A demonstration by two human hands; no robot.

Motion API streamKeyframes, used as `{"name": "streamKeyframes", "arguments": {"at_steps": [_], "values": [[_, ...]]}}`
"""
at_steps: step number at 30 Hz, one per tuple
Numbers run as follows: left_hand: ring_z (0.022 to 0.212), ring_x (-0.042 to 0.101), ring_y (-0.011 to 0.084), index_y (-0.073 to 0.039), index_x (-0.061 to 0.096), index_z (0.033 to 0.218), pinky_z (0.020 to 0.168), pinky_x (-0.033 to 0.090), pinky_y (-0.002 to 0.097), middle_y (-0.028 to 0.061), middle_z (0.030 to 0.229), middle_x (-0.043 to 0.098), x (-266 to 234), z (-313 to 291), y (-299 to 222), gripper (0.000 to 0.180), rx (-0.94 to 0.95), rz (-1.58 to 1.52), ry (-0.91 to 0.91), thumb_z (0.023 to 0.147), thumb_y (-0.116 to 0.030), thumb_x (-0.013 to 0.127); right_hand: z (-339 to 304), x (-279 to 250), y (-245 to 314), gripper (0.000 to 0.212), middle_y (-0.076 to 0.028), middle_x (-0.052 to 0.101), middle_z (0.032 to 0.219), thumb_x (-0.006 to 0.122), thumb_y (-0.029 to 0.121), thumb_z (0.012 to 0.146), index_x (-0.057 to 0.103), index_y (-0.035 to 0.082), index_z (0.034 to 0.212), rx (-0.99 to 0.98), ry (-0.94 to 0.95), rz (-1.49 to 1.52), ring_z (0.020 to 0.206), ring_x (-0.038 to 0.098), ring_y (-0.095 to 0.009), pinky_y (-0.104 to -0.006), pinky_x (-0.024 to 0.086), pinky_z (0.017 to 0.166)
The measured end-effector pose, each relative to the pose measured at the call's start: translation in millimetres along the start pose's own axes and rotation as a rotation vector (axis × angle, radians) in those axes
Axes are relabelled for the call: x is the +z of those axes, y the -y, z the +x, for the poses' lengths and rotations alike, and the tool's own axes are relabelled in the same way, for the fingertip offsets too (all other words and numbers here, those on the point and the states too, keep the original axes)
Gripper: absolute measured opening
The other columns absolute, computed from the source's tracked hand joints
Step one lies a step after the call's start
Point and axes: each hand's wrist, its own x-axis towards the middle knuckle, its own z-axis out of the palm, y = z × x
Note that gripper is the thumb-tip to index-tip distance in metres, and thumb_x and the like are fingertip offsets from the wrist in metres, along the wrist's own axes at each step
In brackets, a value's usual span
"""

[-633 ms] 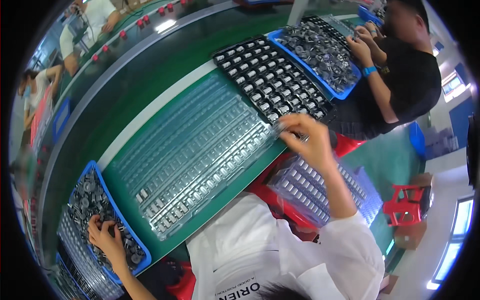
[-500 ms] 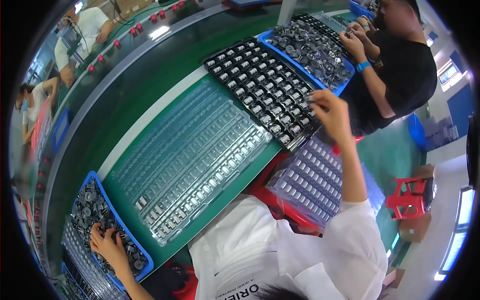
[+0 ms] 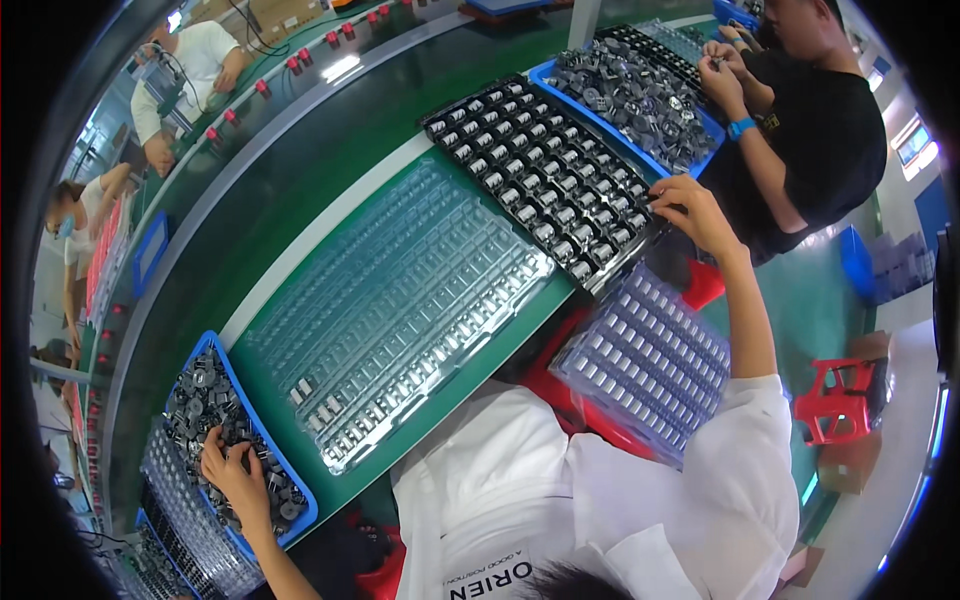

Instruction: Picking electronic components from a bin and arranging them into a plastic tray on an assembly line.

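My left hand (image 3: 238, 485) is over a blue bin (image 3: 235, 375) at the lower left. Its fingers are curved and apart among small dark-grey and silver parts (image 3: 200, 392), with the tips partly hidden. At the right edge of a black tray (image 3: 480, 125), my right hand (image 3: 700, 213) has thumb and fingers pinched together. A tiny metallic part seems to show at those fingertips, too small to tell its kind. Silver cylindrical parts (image 3: 565, 215) sit in rows in the black tray's pockets. Left of it lies a clear plastic tray (image 3: 390, 270), with several silver pieces (image 3: 325, 410) at its near-left corner.
Another blue bin (image 3: 630, 105) of similar parts stands beyond the black tray, near a co-worker in black (image 3: 815, 130). Below the table's right edge, a stack of filled clear trays (image 3: 645, 365) stands beside me. A red stool (image 3: 838, 400) is on the floor at right.
The whole view has shifted slightly to the right. My right hand has lowered a little at the black tray's edge. My left hand stays in the bin, its fingers slightly moved.
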Motion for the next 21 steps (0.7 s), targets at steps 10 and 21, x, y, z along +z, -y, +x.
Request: {"name": "streamKeyframes", "arguments": {"at_steps": [10,21], "values": [[0.114,0.051,0.0349,-0.002,0.060,0.109,0.096,0.041,0.0406,0.0171,0.125,0.053,-45.6,98.9,-100.2,0.032,0.205,-0.444,0.056,0.078,-0.005,0.068,-54.5,104.7,72.2,0.083,-0.010,0.048,0.105,0.073,0.012,0.081,0.022,-0.001,0.145,0.629,-0.695,0.489,0.068,0.056,-0.012,-0.0230,0.049,0.053],[0.120,0.048,0.0380,0.000,0.046,0.131,0.102,0.038,0.0396,0.0237,0.130,0.050,150.1,343.2,-299.8,0.048,0.320,-1.056,0.234,0.090,-0.024,0.055,-32.5,104.5,124.5,0.073,-0.003,0.052,0.101,0.066,0.004,0.083,0.027,0.002,0.144,0.750,-0.681,0.921,0.079,0.061,-0.010,-0.0214,0.049,0.053]]}}
